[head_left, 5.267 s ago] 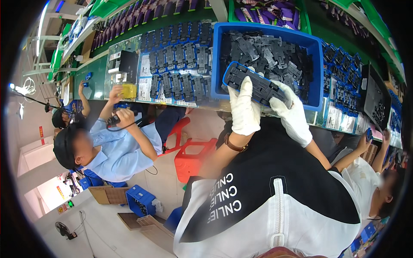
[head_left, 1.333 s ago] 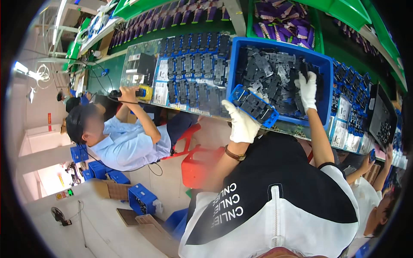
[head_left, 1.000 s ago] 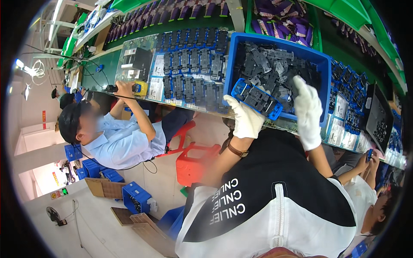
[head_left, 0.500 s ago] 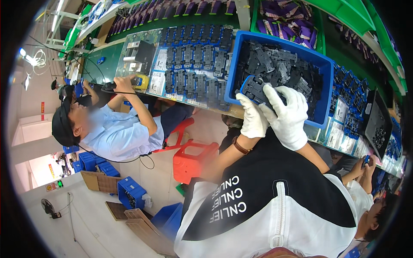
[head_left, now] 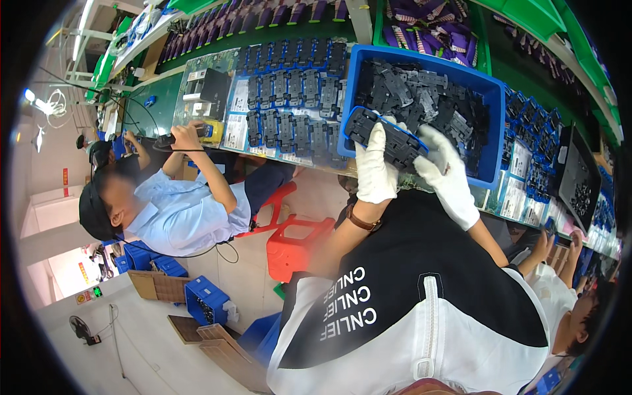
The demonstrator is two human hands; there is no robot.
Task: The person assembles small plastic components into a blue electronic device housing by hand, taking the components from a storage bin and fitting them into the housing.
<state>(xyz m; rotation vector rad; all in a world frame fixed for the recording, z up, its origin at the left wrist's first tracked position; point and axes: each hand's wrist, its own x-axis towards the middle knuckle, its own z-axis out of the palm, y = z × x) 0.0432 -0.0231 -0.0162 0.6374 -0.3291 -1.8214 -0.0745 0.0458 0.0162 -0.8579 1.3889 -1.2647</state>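
Shifted slightly right since the earlier frame, the gloved right hand [head_left: 451, 179] is half-curled by the lower-right end of the toy car [head_left: 398, 143], grip unclear. Nearer, the gloved left hand [head_left: 376, 171] grips the toy car, upper centre of frame, thumb across its black underside; its long axis slopes upper left to lower right, over the near rim of the blue bin [head_left: 498, 118].

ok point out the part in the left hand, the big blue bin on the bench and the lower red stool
Black-and-blue part [head_left: 399, 145], head view: dark upward face.
Blue bin [head_left: 495, 131], head view: right wall.
Lower red stool [head_left: 286, 255], head view: seat.
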